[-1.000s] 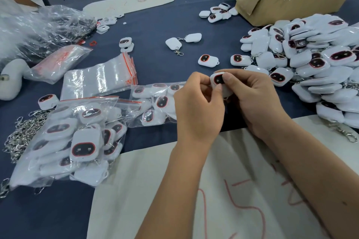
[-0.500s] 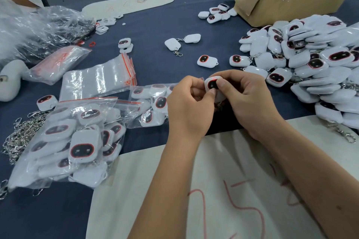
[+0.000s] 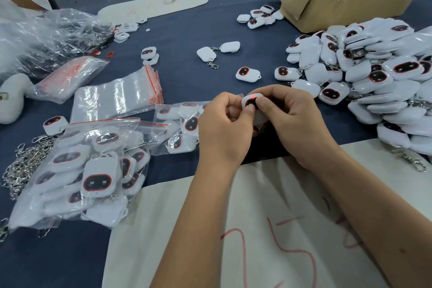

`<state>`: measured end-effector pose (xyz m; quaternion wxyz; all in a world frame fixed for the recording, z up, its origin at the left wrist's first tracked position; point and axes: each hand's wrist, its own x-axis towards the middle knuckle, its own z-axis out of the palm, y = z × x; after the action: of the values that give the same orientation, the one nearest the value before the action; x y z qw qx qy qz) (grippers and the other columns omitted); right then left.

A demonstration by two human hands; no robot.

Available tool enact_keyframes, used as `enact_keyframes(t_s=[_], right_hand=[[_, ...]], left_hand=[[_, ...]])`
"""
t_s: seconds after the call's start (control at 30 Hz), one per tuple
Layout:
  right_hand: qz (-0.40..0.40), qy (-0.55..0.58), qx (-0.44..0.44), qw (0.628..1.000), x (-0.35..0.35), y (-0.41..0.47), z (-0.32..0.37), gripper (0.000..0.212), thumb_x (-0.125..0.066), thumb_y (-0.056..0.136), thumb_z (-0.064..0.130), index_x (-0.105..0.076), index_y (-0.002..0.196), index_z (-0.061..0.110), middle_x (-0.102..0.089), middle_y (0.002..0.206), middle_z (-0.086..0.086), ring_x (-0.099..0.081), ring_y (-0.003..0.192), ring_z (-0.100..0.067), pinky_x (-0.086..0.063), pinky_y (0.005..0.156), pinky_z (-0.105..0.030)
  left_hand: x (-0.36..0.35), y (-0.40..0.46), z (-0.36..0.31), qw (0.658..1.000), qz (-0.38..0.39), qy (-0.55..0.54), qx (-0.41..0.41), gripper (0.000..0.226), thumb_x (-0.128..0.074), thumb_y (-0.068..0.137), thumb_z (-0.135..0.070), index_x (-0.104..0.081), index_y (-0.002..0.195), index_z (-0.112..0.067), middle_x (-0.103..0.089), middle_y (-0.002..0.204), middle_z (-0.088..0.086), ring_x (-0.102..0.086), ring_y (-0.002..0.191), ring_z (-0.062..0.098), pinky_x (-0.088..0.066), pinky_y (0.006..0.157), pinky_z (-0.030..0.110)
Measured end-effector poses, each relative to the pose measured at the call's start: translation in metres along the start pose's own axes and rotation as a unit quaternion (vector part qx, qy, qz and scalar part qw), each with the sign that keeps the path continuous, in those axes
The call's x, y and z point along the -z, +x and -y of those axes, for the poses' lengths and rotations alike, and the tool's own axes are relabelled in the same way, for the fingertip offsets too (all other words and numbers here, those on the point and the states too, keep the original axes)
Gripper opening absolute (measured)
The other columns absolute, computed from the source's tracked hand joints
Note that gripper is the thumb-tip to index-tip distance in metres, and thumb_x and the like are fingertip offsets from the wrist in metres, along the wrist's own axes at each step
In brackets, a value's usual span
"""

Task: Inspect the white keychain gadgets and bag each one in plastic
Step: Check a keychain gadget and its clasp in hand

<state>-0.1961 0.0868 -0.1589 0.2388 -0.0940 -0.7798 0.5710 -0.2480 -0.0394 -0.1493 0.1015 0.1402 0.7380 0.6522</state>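
Both hands pinch one white gadget, face up, pointing away.

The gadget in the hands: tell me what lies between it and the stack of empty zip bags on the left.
Both hands, left hand and right hand, pinch the gadget above the blue cloth. Toward the empty zip bags, a filled bag of gadgets lies flat on the cloth by the left hand. Nothing visible stands taller in between.

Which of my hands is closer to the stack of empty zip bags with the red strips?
Left. Your left hand is on the same side as the stack of empty zip bags, just right of it; your right hand is farther right, beyond the gadget both hold.
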Motion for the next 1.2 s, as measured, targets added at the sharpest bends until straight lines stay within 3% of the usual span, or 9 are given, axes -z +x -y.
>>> enact_keyframes(t_s=[0.27, 0.47, 0.57, 0.8, 0.9, 1.07, 1.2], right_hand=[[0.006, 0.006, 0.009, 1.000, 0.000, 0.000, -0.001, 0.021, -0.058, 0.105, 0.012, -0.078, 0.105, 0.019, -0.079, 0.099, 0.009, -0.073, 0.095, -0.008, -0.054, 0.083, -0.018], [0.032, 0.065, 0.005, 0.997, 0.000, -0.001, -0.001, 0.027, -0.053, 0.107, 0.012, -0.073, 0.125, 0.016, -0.078, 0.114, 0.003, -0.071, 0.111, -0.017, -0.055, 0.099, -0.030], [0.039, 0.081, -0.013, 0.996, 0.000, -0.001, 0.000, 0.030, -0.050, 0.109, 0.007, -0.071, 0.128, 0.014, -0.078, 0.117, -0.001, -0.071, 0.115, -0.020, -0.054, 0.106, -0.039], [0.049, 0.084, -0.028, 0.995, 0.000, -0.002, -0.001, 0.029, -0.050, 0.109, 0.008, -0.071, 0.129, 0.011, -0.077, 0.118, -0.007, -0.070, 0.115, -0.032, -0.053, 0.105, -0.053], [0.044, 0.091, -0.032, 0.994, 0.000, -0.002, 0.000, 0.029, -0.050, 0.109, 0.008, -0.071, 0.128, 0.012, -0.077, 0.117, -0.006, -0.070, 0.116, -0.031, -0.052, 0.107, -0.054], [0.058, 0.091, -0.028, 0.994, 0.000, -0.003, 0.000, 0.029, -0.050, 0.109, 0.006, -0.071, 0.127, 0.010, -0.078, 0.116, -0.006, -0.071, 0.114, -0.030, -0.055, 0.104, -0.047], [0.050, 0.091, -0.030, 0.994, 0.000, -0.002, 0.001, 0.029, -0.050, 0.109, 0.006, -0.071, 0.127, 0.010, -0.077, 0.116, -0.007, -0.070, 0.114, -0.031, -0.054, 0.105, -0.052]], left_hand=[[0.001, 0.000, -0.002, 1.000, 0.001, -0.011, 0.007, 0.007, -0.067, 0.098, -0.011, -0.068, 0.097, -0.004, -0.072, 0.088, 0.018, -0.073, 0.087, 0.032, -0.065, 0.069, 0.043], [0.005, 0.001, -0.007, 0.997, -0.014, -0.067, 0.024, 0.007, -0.066, 0.098, -0.009, -0.069, 0.096, -0.003, -0.072, 0.085, 0.016, -0.073, 0.068, 0.018, -0.059, 0.056, 0.027], [0.008, 0.001, -0.009, 0.994, 0.002, -0.100, 0.040, 0.008, -0.066, 0.098, -0.006, -0.067, 0.095, 0.001, -0.068, 0.079, 0.014, -0.071, 0.067, 0.017, -0.057, 0.056, 0.026], [0.010, 0.002, -0.009, 0.993, -0.001, -0.109, 0.050, 0.007, -0.065, 0.097, -0.003, -0.068, 0.094, 0.003, -0.070, 0.081, 0.020, -0.071, 0.066, 0.019, -0.056, 0.053, 0.025], [0.009, 0.001, -0.009, 0.993, 0.007, -0.110, 0.053, 0.010, -0.065, 0.099, -0.007, -0.069, 0.098, 0.002, -0.073, 0.092, 0.025, -0.073, 0.069, 0.020, -0.058, 0.056, 0.026], [0.011, 0.002, -0.006, 0.994, 0.000, -0.093, 0.049, 0.010, -0.066, 0.098, -0.006, -0.069, 0.094, 0.002, -0.072, 0.086, 0.025, -0.072, 0.065, 0.019, -0.058, 0.055, 0.026], [0.011, 0.002, -0.006, 0.994, 0.004, -0.097, 0.042, 0.011, -0.067, 0.098, -0.008, -0.071, 0.097, 0.002, -0.074, 0.087, 0.023, -0.073, 0.066, 0.019, -0.058, 0.055, 0.026]])
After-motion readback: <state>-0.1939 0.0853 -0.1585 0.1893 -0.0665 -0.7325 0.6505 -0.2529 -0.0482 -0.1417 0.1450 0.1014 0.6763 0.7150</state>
